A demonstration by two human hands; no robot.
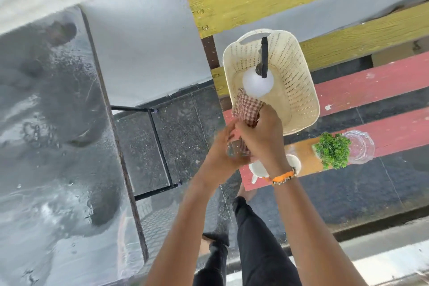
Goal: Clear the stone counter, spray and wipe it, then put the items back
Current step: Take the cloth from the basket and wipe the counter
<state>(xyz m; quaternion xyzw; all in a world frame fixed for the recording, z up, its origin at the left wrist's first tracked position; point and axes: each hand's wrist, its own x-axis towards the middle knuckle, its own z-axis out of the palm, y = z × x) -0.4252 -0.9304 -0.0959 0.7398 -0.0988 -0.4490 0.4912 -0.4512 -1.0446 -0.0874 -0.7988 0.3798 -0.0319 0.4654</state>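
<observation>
My right hand (260, 137) grips the checked cloth (247, 109) by the basket (299, 90); my left hand (218, 151) is blurry, so I can't tell.

The right hand (260, 137) has its grip closed round a checked cloth (247, 110), and the left hand (220, 153) meets it from the left, fingers on the cloth's lower end. Just beyond the grip stands a cream basket (299, 90) holding a white spray bottle (257, 83) with a black head. Right of the grip, on the painted bench (383, 90), sit a green plant (333, 150) and a clear glass dish (361, 146). Far left of the grip lies the wet stone counter (51, 123).
</observation>
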